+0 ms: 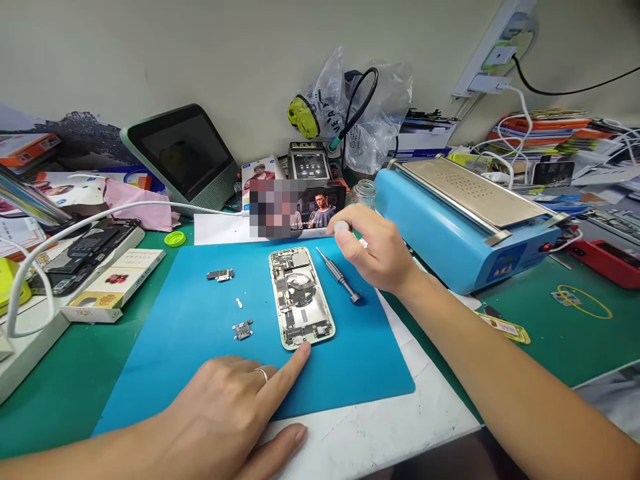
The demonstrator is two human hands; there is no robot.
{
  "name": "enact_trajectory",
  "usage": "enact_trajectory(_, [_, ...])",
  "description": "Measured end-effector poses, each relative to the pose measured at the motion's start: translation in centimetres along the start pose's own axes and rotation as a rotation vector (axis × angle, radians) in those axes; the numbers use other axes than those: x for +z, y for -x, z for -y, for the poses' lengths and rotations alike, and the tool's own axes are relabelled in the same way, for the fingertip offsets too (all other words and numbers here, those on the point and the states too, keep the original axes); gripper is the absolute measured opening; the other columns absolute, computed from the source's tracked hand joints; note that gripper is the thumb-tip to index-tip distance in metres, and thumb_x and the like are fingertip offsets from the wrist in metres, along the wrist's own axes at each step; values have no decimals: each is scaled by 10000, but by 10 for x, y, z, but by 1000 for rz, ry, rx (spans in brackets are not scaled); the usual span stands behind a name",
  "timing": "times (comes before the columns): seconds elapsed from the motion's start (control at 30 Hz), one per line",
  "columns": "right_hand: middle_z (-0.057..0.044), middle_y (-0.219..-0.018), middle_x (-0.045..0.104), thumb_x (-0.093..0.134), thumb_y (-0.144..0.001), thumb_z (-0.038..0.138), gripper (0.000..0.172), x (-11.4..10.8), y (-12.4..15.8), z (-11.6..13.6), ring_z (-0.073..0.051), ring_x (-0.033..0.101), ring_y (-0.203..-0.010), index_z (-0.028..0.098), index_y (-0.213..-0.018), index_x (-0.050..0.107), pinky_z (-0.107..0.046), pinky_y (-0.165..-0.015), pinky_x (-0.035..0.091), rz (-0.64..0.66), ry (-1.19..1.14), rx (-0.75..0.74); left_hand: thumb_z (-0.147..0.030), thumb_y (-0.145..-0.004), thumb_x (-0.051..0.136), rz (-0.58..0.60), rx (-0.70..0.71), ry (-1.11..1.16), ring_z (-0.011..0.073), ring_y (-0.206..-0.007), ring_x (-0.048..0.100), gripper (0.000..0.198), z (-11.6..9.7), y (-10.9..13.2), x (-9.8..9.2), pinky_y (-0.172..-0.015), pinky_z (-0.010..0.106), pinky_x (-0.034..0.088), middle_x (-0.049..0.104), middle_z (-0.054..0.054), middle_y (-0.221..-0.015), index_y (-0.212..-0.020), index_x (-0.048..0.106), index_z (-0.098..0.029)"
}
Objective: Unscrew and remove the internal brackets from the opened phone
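Observation:
An opened smartphone [303, 300] lies on the blue mat [190, 387], its inner boards and a round coil exposed. With the index finger stretched out, my left hand [230, 400] touches the phone's near edge; its thumb is apart and it holds nothing. My right hand [375, 247] is raised beyond the phone, closed around a small thing with a pale grey round end [343, 227], the rest hidden. Below that hand a grey screwdriver [340, 277] lies on the mat. Left of the phone are a small metal bracket [220, 275], a tiny pale piece [239, 303] and another metal part [243, 330].
A blue heating-plate machine [430, 220] stands at right. At the back are a tilted screen device [185, 153], a phone playing video [323, 208] and a glass jar [365, 193]. A cigarette box [115, 283], a white cable [100, 217] and a green cap [175, 239] lie left.

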State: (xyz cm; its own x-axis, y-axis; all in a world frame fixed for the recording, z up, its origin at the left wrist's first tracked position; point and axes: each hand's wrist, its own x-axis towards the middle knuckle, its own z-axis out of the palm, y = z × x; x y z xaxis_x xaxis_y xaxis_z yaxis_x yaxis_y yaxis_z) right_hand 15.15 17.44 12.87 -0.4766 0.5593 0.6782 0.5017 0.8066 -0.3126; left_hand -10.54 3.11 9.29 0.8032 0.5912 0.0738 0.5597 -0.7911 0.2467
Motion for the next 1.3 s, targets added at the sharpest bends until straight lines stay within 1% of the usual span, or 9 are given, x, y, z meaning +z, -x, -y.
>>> enact_trajectory(0.1, [-95, -1067, 711, 456, -1028, 238, 208, -15, 2, 10, -243, 648, -1057, 197, -979, 654, -415, -971, 483, -58, 30, -36, -440, -1117, 300, 27, -6, 30, 216, -662, 726, 609, 1, 0, 1, -544, 387, 511, 725, -10, -838, -1614, 88, -159])
enact_trajectory(0.17, [-123, -1182, 670, 515, -1016, 236, 191, -29, 10, 15, -281, 602, -1179, 185, -1028, 698, -470, -1061, 443, -39, 99, -50, -442, -1113, 321, 39, -13, 27, 233, -673, 723, 629, 1, 1, 2, -549, 400, 503, 724, -1, -854, -1620, 80, -157])
enact_trajectory(0.3, [-125, -1183, 572, 580, -1022, 263, 206, -46, 45, 20, -280, 584, -1138, 187, -1136, 733, -450, -997, 517, 52, 254, -44, -444, -1114, 318, 62, -4, -14, 253, -670, 717, 616, 1, 1, 2, -561, 409, 502, 720, 15, -835, -1606, 121, -131])
enact_trajectory(0.5, [-174, -1313, 563, 534, -1054, 250, 261, -34, 82, 7, -276, 641, -1193, 154, -1229, 702, -425, -1027, 577, 149, 194, 22, -473, -1117, 276, 81, -2, -44, 260, -660, 708, 605, -1, 2, -4, -566, 410, 485, 709, 30, -808, -1577, 229, -82])
enact_trajectory(0.63, [-200, -1379, 596, 491, -1067, 260, 311, -28, 81, -5, -302, 670, -1236, 152, -1267, 703, -455, -1029, 602, 255, 168, 68, -499, -1111, 268, 124, -24, -48, 264, -658, 702, 645, -1, -1, -6, -548, 415, 458, 708, 39, -807, -1579, 288, -55])
enact_trajectory(0.77, [-159, -1435, 628, 479, -1065, 265, 324, -26, 77, -7, -323, 644, -1321, 216, -1288, 709, -486, -1053, 599, 351, 151, 78, -512, -1100, 285, 152, -21, -49, 269, -668, 707, 672, 0, -4, -9, -540, 425, 452, 727, 51, -846, -1586, 299, -48])
enact_trajectory(0.93, [-142, -1533, 577, 477, -1057, 225, 443, -21, 74, 3, -330, 563, -1424, 260, -1491, 558, -540, -1136, 531, 391, 143, 79, -517, -1092, 301, 180, -26, -35, 268, -690, 715, 688, 1, -6, -11, -542, 432, 455, 740, 52, -879, -1594, 285, -46])
enact_trajectory(1.1, [-136, -1509, 583, 500, -1046, 235, 338, -17, 71, 10, -352, 567, -1410, 295, -1311, 702, -569, -1098, 543, 419, 116, 33, -517, -1082, 327, 187, -35, -18, 267, -676, 707, 687, 2, -9, -13, -528, 428, 431, 739, 48, -862, -1588, 301, -53])
enact_trajectory(1.3, [-146, -1484, 593, 501, -1041, 226, 254, -14, 70, 9, -340, 572, -1390, 267, -1139, 732, -585, -1078, 547, 423, 84, 23, -504, -1080, 342, 174, -51, 2, 261, -671, 705, 662, 3, -10, -14, -512, 409, 382, 740, 39, -860, -1581, 310, -73])
